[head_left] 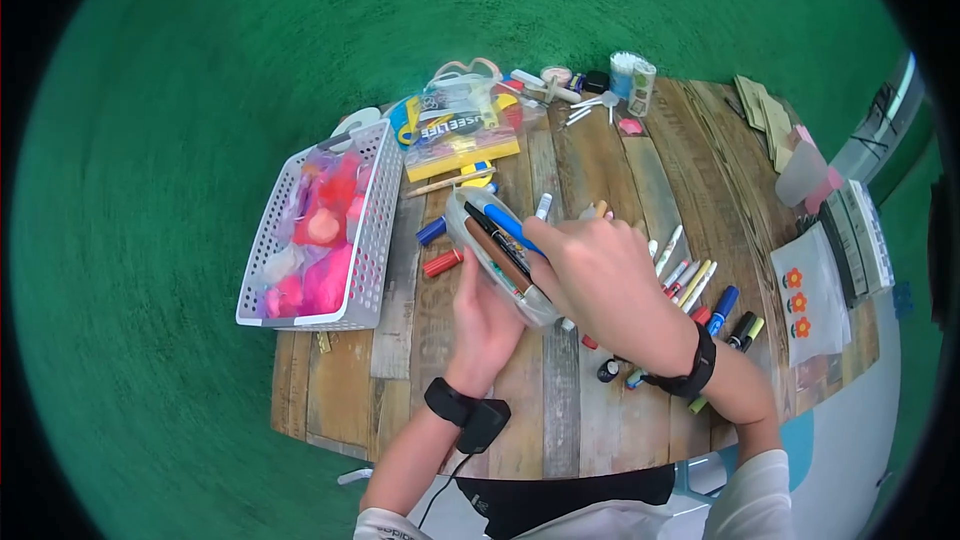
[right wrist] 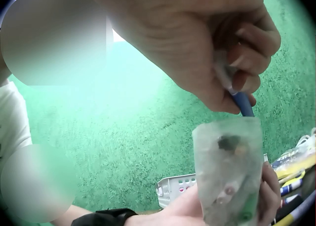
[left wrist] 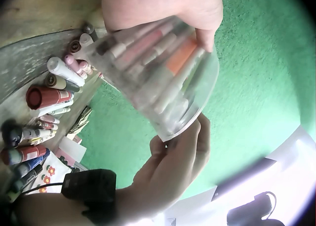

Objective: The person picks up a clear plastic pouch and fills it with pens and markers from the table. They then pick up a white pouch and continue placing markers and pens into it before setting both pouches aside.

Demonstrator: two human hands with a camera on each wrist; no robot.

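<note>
My left hand (head_left: 485,332) grips a translucent plastic pen holder (left wrist: 148,87), tilted, with its open mouth toward the head camera. Inside stand several pens, among them a brown marker (head_left: 497,250) and a black pen (head_left: 488,230). My right hand (head_left: 610,275) pinches a blue marker (head_left: 512,227) at the holder's mouth. In the right wrist view, the blue marker (right wrist: 242,103) points down into the holder from between thumb and fingers. A red marker (head_left: 443,263) and a dark blue one (head_left: 432,231) lie on the table left of the holder.
A white basket (head_left: 372,220) of pink packets stands at the left. Loose markers (head_left: 690,285) lie on the wooden table (head_left: 515,420) beneath and right of my right arm. A zip bag (head_left: 463,153), a cotton swab tub (head_left: 622,80) and a flower sheet (head_left: 812,320) lie farther out.
</note>
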